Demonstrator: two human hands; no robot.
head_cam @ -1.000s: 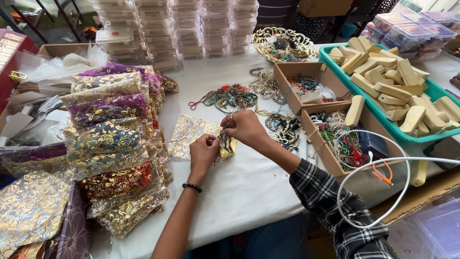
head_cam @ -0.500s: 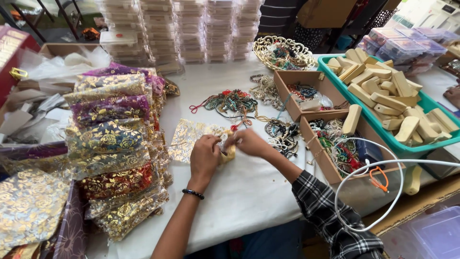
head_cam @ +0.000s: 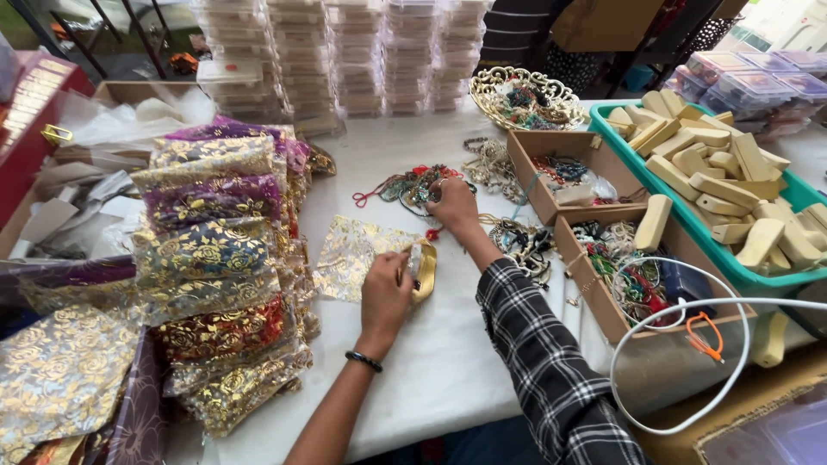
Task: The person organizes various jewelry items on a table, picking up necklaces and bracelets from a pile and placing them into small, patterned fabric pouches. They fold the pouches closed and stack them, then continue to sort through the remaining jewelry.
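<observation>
Right hand [head_cam: 453, 205] has left the pouch and reached up to the bead necklace pile [head_cam: 413, 185] at frame centre, fingers curled on the strands. Left hand [head_cam: 385, 294] stays just below centre, fingertips pinched on a small gold-trimmed item [head_cam: 422, 269] at the edge of the sheer gold-print pouch [head_cam: 355, 255] lying flat on the white table [head_cam: 439, 379]. Stacked brocade pouches [head_cam: 215, 258] fill the left. Two cardboard boxes [head_cam: 594, 224] of beaded jewellery sit right of centre, with a green tray [head_cam: 775, 280] of wooden blocks far right. Gold filigree bowl [head_cam: 527, 99] is at upper centre, clear plastic cases [head_cam: 345, 52] stacked behind.
</observation>
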